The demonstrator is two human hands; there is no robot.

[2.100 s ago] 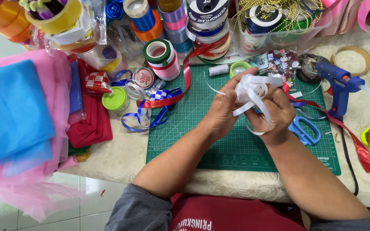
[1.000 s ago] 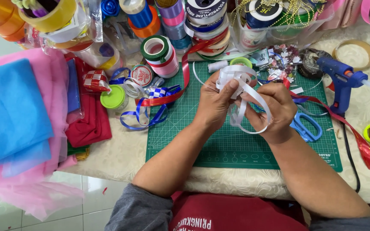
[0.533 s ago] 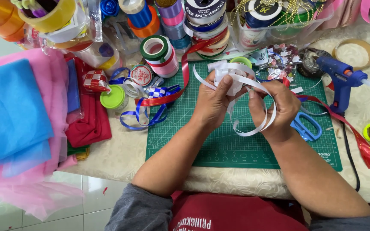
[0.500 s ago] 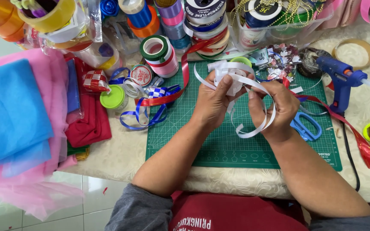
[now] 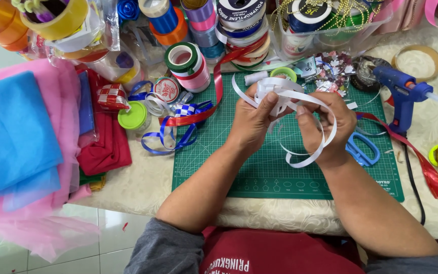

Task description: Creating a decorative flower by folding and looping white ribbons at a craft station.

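Over the green cutting mat [image 5: 259, 172], my left hand [image 5: 252, 122] pinches a bunch of white ribbon loops [image 5: 280, 91] between thumb and fingers. My right hand [image 5: 330, 124] grips the same white ribbon from the other side. A long loose loop of it curls down and around the right hand's knuckles. Both hands are close together, fingers touching the ribbon bunch.
Blue scissors [image 5: 361, 149] lie on the mat just right of my right hand. A blue glue gun [image 5: 401, 94] stands at the right, a red ribbon [image 5: 422, 162] trailing below it. Ribbon rolls [image 5: 188, 63] crowd the back. Blue and pink fabric [image 5: 16, 137] lies at the left.
The white ribbon bunch has been lifted a little farther from me. A longer loop now hangs around my right hand, which has turned as it wraps.
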